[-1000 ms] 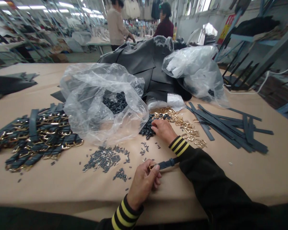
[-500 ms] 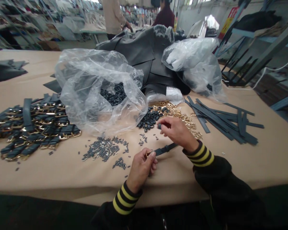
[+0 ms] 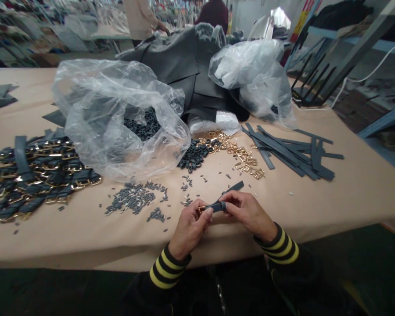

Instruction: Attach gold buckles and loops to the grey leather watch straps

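Note:
My left hand (image 3: 190, 226) pinches a gold buckle (image 3: 202, 209) at the left end of a dark grey strap (image 3: 233, 188). A small dark loop (image 3: 222, 206) sits around the strap, and my right hand (image 3: 250, 215) grips it between thumb and fingers. The strap's far part sticks up to the right above my right hand. Beyond my hands lie a pile of dark loops (image 3: 194, 154) and a heap of gold buckles (image 3: 243, 153). Small dark pieces (image 3: 131, 197) are scattered to the left of my left hand.
Finished-looking buckled straps (image 3: 46, 171) are piled at the left. A clear plastic bag (image 3: 118, 149) holds more loops. Loose grey strips (image 3: 283, 151) lie at the right. Behind are dark sheets (image 3: 181, 57), another plastic bag (image 3: 260, 79), and two people farther back.
My right hand has come down to the strap, bringing the small dark loop onto it beside my left hand. The strap's free end now points up and right. The view has shifted slightly.

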`<state>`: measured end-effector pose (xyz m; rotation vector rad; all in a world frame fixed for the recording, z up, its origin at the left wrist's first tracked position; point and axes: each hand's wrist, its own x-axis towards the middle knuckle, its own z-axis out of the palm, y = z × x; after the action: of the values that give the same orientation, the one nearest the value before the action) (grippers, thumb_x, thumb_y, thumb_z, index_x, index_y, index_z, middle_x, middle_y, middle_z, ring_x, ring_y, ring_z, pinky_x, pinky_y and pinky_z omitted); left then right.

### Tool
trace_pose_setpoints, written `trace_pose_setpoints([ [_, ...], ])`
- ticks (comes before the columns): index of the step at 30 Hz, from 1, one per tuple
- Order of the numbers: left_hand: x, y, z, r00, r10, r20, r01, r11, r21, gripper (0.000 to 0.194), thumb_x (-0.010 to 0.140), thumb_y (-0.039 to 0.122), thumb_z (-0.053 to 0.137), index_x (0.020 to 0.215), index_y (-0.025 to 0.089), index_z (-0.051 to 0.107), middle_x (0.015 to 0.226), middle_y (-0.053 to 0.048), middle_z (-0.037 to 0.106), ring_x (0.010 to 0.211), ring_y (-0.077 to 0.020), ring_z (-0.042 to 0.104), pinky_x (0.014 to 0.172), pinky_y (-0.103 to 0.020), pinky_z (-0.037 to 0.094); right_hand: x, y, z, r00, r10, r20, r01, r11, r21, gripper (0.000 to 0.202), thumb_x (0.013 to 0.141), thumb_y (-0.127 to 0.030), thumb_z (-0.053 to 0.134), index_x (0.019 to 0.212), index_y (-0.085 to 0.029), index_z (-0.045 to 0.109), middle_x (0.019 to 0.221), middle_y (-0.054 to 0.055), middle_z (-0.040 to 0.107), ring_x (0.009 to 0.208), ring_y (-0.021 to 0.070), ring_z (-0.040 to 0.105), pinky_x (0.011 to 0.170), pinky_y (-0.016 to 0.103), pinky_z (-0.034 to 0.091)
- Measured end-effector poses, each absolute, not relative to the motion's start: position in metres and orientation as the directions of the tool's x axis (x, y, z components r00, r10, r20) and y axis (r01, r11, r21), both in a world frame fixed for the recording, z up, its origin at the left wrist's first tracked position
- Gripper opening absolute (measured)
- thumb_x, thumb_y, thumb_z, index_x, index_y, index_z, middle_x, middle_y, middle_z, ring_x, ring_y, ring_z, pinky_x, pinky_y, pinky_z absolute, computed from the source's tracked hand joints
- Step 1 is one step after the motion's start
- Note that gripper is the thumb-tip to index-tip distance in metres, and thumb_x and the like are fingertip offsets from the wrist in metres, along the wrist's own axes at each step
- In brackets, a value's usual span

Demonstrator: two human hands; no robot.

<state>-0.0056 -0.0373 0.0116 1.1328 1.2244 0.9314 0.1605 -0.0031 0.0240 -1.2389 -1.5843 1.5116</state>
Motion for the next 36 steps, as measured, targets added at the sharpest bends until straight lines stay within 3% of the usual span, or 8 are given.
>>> trace_pose_setpoints([
  [5, -0.002, -0.041, 0.013, 0.125, 0.970, -0.207, 0.132, 0.190, 0.973, 0.021, 0.078, 0.035, 0.053, 0.068, 0.017, 0.048, 0.052, 0.006, 0.046, 0.042, -0.0075, 0.039, 0.043, -0.020, 0.030, 0.163, -0.009, 0.022, -0.373, 0.917, -0.139, 0.301, -0.022, -0.953, 0.006, 0.074, -0.017, 0.053, 0.078, -0.015, 0.058, 0.064, 0.000, 0.058, 0.058, 0.0114, 0.056, 0.055, 0.023, 0.046],
  [13, 0.013, -0.048, 0.014, -0.049, 0.999, -0.003, 0.424, 0.023, 0.905, 0.017, 0.079, 0.028, 0.050, 0.066, 0.019, 0.046, 0.053, 0.006, 0.039, 0.049, -0.0097, 0.037, 0.050, -0.022, 0.029, 0.160, -0.013, 0.015, -0.283, 0.936, -0.211, 0.247, -0.142, -0.959, 0.012, 0.074, -0.020, 0.054, 0.079, -0.013, 0.061, 0.067, 0.003, 0.063, 0.059, 0.0134, 0.060, 0.059, 0.026, 0.050],
  [21, 0.007, -0.048, 0.012, 0.104, 0.993, -0.061, 0.373, 0.018, 0.928, 0.017, 0.082, 0.029, 0.046, 0.069, 0.018, 0.047, 0.055, 0.006, 0.042, 0.051, -0.0093, 0.038, 0.050, -0.021, 0.031, 0.173, -0.018, 0.016, -0.367, 0.912, -0.183, 0.180, -0.124, -0.976, 0.024, 0.075, -0.026, 0.057, 0.092, -0.013, 0.067, 0.073, 0.005, 0.066, 0.066, 0.0144, 0.060, 0.061, 0.026, 0.048],
  [26, 0.009, -0.050, 0.014, 0.143, 0.987, -0.068, 0.367, 0.010, 0.930, 0.019, 0.083, 0.030, 0.046, 0.069, 0.017, 0.048, 0.056, 0.005, 0.043, 0.052, -0.0093, 0.039, 0.051, -0.021, 0.031, 0.172, -0.020, 0.015, -0.357, 0.918, -0.173, 0.109, -0.143, -0.984, 0.015, 0.071, -0.024, 0.063, 0.082, -0.013, 0.067, 0.068, 0.001, 0.062, 0.058, 0.0107, 0.056, 0.056, 0.023, 0.046],
  [32, 0.013, -0.052, 0.014, 0.119, 0.991, -0.063, 0.305, 0.023, 0.952, 0.020, 0.086, 0.031, 0.042, 0.076, 0.017, 0.052, 0.060, 0.003, 0.050, 0.053, -0.0092, 0.045, 0.053, -0.021, 0.037, 0.166, -0.023, 0.015, -0.327, 0.926, -0.190, -0.105, -0.235, -0.966, 0.017, 0.069, -0.024, 0.067, 0.081, -0.015, 0.058, 0.068, -0.002, 0.059, 0.060, 0.0098, 0.058, 0.058, 0.023, 0.048],
  [36, 0.016, -0.054, 0.016, 0.142, 0.990, 0.004, 0.382, -0.058, 0.922, 0.023, 0.088, 0.030, 0.037, 0.080, 0.016, 0.054, 0.062, 0.001, 0.054, 0.055, -0.0105, 0.050, 0.055, -0.022, 0.039, 0.166, -0.025, 0.018, -0.368, 0.914, -0.169, -0.060, -0.204, -0.977, 0.014, 0.069, -0.023, 0.067, 0.074, -0.015, 0.056, 0.065, -0.002, 0.057, 0.058, 0.0094, 0.055, 0.057, 0.022, 0.046],
])
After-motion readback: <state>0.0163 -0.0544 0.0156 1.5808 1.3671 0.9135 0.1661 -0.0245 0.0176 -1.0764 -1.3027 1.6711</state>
